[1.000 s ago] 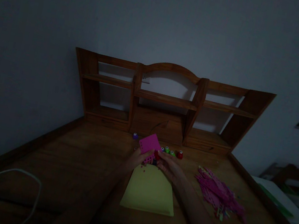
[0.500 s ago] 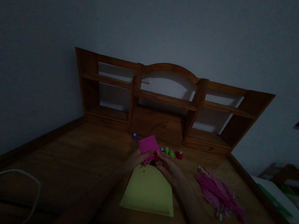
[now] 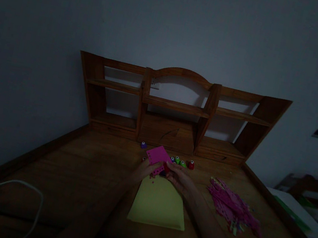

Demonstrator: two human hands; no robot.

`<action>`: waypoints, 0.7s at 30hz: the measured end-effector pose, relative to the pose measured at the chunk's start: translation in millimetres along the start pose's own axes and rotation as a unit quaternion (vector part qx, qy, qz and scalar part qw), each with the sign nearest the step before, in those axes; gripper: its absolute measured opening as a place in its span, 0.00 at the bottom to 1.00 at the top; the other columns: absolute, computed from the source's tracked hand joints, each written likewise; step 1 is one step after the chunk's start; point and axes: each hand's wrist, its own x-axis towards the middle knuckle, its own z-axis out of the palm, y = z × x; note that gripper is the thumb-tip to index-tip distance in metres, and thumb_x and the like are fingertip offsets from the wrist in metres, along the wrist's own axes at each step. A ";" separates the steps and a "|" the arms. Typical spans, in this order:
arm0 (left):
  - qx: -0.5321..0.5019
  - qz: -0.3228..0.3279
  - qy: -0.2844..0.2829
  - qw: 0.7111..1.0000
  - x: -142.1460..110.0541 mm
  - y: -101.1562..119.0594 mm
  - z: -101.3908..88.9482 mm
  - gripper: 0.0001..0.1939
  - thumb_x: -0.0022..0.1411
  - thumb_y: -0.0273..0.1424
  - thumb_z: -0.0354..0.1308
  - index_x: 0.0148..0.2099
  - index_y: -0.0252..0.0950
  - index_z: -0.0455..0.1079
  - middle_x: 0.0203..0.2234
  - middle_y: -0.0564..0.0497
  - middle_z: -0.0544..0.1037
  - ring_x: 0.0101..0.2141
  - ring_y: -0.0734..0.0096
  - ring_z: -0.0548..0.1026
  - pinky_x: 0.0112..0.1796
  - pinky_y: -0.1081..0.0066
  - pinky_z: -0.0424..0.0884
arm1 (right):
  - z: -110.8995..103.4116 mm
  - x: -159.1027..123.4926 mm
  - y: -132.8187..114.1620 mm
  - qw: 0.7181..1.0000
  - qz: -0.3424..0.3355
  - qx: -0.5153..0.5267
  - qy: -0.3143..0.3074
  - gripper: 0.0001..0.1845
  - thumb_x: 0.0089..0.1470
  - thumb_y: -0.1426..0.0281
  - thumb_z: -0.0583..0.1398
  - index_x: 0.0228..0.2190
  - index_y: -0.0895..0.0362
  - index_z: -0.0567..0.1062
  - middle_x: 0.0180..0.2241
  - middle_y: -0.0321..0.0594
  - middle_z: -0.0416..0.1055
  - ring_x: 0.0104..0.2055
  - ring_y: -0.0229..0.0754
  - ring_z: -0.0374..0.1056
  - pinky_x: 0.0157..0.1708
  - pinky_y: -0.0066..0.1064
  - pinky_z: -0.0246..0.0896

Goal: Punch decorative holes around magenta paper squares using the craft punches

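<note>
A pink card (image 3: 157,154) is clamped in the left grip (image 3: 147,169), with the thumb laid over its near left part, while a small red punch (image 3: 166,167) is closed upon by the right grip (image 3: 179,176). The two grips are held close together, and the punch is set against the card's near right portion; whether it is pressed down cannot be told. The card is held just beyond the far end of a yellow sheet (image 3: 159,205). Its long axis appears to be pointed away from the body, slanted slightly to the left, with the far edge turned toward the shelves; the near end is partly covered by the fingers. Holes are seen along its left side and near end. The punch's red top is turned toward the right thumb, and its dark base is pointed down toward the sheet.

Small pink bits (image 3: 153,182) are scattered at the sheet's far end. Beyond the right grip, green punches (image 3: 177,160) and another red punch (image 3: 191,165) are lined up on the bench (image 3: 85,171); a purple punch (image 3: 143,145) is set apart to the left. Pink strips (image 3: 233,204) are heaped at the right. The bench is backed by a wooden shelf unit (image 3: 176,105).
</note>
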 end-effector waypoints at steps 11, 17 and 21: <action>0.005 0.010 -0.018 1.000 1.7 -4.0 -1.4 0.24 0.56 0.49 0.59 0.43 0.33 0.69 0.26 0.50 0.73 0.20 0.74 0.68 0.20 0.74 0.62 | -3.0 8.1 6.8 1.000 0.005 0.024 0.001 0.14 0.42 0.64 0.72 0.31 0.60 0.80 0.27 0.38 0.74 0.23 0.31 0.63 0.23 0.22 0.60; 0.007 0.008 -0.012 1.000 2.8 -4.4 -1.3 0.24 0.55 0.49 0.59 0.42 0.32 0.69 0.26 0.49 0.73 0.20 0.72 0.68 0.20 0.73 0.62 | 0.2 7.5 4.9 1.000 -0.005 0.023 -0.005 0.14 0.40 0.64 0.72 0.28 0.60 0.80 0.25 0.37 0.73 0.22 0.30 0.61 0.22 0.22 0.56; -0.003 0.014 -0.013 1.000 1.5 -3.2 -0.9 0.23 0.56 0.48 0.60 0.43 0.32 0.70 0.28 0.49 0.74 0.21 0.72 0.68 0.21 0.74 0.62 | -0.3 10.4 7.4 1.000 -0.028 -0.003 0.003 0.15 0.40 0.63 0.72 0.26 0.60 0.79 0.21 0.35 0.70 0.19 0.30 0.57 0.18 0.24 0.49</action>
